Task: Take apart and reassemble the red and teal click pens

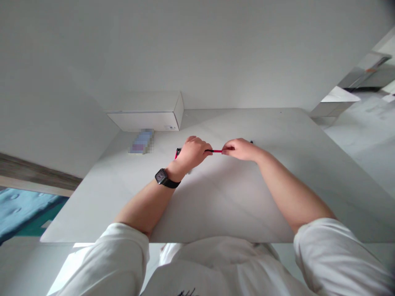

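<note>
A thin, straight red-and-black stick-like piece spans the gap between my two hands above the table. My left hand is closed around its black end, fingers curled, with a black watch on the wrist. At the red end, my right hand pinches the piece between thumb and fingers. Another red-and-black item shows partly past the left side of my left hand; most of it is hidden, so I cannot tell its kind. Just behind my right hand, a small black thing peeks out.
A long white box stands at the back left against the wall. In front of it lies a blurred bluish pack. The white marbled table has its front edge at my body. A blue cushioned surface is at far left.
</note>
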The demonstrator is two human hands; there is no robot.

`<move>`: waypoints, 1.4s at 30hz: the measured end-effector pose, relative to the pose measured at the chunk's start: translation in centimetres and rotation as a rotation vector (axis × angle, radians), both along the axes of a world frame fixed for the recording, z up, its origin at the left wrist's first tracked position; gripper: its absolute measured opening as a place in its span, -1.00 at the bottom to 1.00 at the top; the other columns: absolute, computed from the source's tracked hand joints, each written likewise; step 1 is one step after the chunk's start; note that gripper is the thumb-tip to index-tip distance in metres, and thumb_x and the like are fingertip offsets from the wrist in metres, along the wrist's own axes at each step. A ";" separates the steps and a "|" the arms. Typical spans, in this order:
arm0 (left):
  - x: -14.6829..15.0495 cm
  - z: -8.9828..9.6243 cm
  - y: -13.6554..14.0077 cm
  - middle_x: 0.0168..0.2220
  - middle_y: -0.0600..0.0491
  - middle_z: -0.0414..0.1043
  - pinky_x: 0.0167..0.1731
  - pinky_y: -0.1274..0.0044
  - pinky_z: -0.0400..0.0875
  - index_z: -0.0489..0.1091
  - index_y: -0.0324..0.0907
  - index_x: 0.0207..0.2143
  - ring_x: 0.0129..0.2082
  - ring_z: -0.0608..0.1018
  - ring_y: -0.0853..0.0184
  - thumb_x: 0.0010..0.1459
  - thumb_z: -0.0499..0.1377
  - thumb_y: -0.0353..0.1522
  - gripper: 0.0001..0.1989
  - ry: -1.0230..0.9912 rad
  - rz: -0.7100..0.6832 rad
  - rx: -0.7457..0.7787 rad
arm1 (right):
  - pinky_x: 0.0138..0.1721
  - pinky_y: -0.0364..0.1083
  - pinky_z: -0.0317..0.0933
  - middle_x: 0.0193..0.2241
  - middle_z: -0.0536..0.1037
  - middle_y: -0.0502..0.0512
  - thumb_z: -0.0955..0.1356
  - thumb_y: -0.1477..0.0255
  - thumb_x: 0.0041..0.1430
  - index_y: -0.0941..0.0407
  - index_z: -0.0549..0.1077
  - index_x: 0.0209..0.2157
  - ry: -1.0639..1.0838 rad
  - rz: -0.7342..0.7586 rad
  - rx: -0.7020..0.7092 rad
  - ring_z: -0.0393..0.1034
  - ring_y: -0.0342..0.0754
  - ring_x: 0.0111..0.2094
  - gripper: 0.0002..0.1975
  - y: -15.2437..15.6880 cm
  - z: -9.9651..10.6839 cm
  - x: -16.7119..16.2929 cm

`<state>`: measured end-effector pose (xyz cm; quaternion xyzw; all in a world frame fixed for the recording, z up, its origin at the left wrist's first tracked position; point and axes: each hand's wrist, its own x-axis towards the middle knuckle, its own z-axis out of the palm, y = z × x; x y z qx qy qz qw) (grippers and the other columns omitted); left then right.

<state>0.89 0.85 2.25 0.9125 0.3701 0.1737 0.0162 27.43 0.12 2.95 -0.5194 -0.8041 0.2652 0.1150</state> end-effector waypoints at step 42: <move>0.3 -0.3 -0.4 -0.25 0.00 0.67 -0.03 0.31 0.31 0.63 -0.02 -0.13 -0.19 0.61 0.15 0.39 0.22 -0.25 -0.82 0.039 0.037 0.048 | -0.22 -0.07 0.20 -0.24 0.64 0.11 0.30 0.31 0.43 0.04 0.56 -0.21 0.029 0.046 0.173 0.49 0.00 -0.22 -0.79 -0.3 -1.7 -1.4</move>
